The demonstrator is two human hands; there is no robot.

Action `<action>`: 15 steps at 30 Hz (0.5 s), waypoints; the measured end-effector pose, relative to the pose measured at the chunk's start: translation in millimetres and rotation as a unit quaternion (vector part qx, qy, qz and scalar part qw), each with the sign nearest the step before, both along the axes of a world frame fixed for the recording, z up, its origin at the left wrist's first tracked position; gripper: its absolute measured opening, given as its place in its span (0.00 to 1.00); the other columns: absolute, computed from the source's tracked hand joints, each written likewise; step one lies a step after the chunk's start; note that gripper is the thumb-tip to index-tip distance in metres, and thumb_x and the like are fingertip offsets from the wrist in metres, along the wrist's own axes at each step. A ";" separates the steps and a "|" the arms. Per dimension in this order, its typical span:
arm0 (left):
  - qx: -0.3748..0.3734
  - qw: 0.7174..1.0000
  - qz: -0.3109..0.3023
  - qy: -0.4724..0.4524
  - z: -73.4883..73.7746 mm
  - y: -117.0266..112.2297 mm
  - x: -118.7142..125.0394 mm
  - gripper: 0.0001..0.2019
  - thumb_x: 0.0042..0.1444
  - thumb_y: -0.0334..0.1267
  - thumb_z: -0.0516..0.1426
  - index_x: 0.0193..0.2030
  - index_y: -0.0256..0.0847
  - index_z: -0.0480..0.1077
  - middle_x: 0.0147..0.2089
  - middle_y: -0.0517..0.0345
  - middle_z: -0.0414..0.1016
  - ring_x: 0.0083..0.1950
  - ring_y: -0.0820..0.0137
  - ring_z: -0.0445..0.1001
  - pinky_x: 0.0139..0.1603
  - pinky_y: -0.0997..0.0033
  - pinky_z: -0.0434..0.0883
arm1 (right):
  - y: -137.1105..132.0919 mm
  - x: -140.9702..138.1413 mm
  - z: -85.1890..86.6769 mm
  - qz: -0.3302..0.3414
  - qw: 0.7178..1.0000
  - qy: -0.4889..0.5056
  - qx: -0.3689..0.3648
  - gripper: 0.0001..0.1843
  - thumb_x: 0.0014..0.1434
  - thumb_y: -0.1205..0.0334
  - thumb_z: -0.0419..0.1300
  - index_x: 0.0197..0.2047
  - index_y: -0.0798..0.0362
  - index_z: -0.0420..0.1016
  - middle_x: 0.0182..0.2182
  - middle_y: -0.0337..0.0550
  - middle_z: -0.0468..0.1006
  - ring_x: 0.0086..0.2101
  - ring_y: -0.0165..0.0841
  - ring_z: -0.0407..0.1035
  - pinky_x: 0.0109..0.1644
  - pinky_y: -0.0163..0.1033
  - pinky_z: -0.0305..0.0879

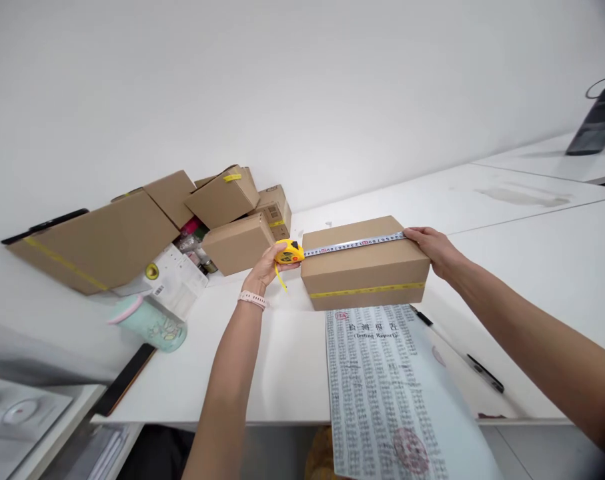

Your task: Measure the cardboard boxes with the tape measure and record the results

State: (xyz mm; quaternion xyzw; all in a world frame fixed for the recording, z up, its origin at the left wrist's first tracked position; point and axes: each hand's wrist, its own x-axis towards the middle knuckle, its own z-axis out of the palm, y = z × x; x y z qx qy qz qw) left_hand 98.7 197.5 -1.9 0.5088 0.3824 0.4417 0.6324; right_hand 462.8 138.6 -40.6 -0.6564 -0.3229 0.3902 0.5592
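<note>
A brown cardboard box [365, 280] with a yellow strip along its front side sits on the white table. My left hand [269, 262] is closed round a yellow tape measure [289, 252] at the box's left end, its yellow strap hanging down. The metal blade [352, 246] is pulled out across the top of the box. At the far right end, my right hand [429, 247] pinches the blade's tip against the box edge, fingers over the top. A printed report sheet [377, 373] lies in front of the box and hangs past the table's front edge.
Several cardboard boxes [222, 197] are piled against the wall on the left. A mint-green tumbler [155, 325] lies tilted near them. Two black pens, one a capped pen [485, 373], lie right of the sheet. A dark device [597, 120] stands at the far right.
</note>
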 end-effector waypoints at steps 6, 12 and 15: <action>0.000 0.999 0.034 0.014 2.5 -15.4 -7.5 0.15 0.52 0.40 0.62 0.45 0.34 0.75 0.44 0.44 0.82 0.47 0.56 0.80 0.51 0.53 0.78 | 2.6 -4.4 -4.3 0.012 0.999 0.024 0.020 0.12 0.52 0.57 0.65 0.38 0.49 0.70 0.39 0.45 0.77 0.34 0.35 0.70 0.27 0.35 0.63; -0.012 0.999 0.048 0.018 7.6 -25.1 -20.8 0.14 0.52 0.39 0.63 0.44 0.35 0.75 0.42 0.46 0.82 0.46 0.57 0.80 0.52 0.51 0.77 | -2.4 -12.0 -4.3 0.030 0.999 -0.011 0.007 0.10 0.52 0.57 0.65 0.35 0.50 0.70 0.38 0.44 0.76 0.34 0.34 0.68 0.30 0.36 0.62; -0.014 0.999 0.040 0.022 15.6 -18.1 -24.2 0.13 0.53 0.38 0.62 0.44 0.34 0.75 0.41 0.46 0.82 0.45 0.57 0.81 0.51 0.51 0.77 | -6.7 -16.4 -3.1 0.029 0.999 -0.031 0.011 0.11 0.55 0.55 0.64 0.36 0.51 0.70 0.40 0.44 0.75 0.35 0.32 0.67 0.34 0.36 0.61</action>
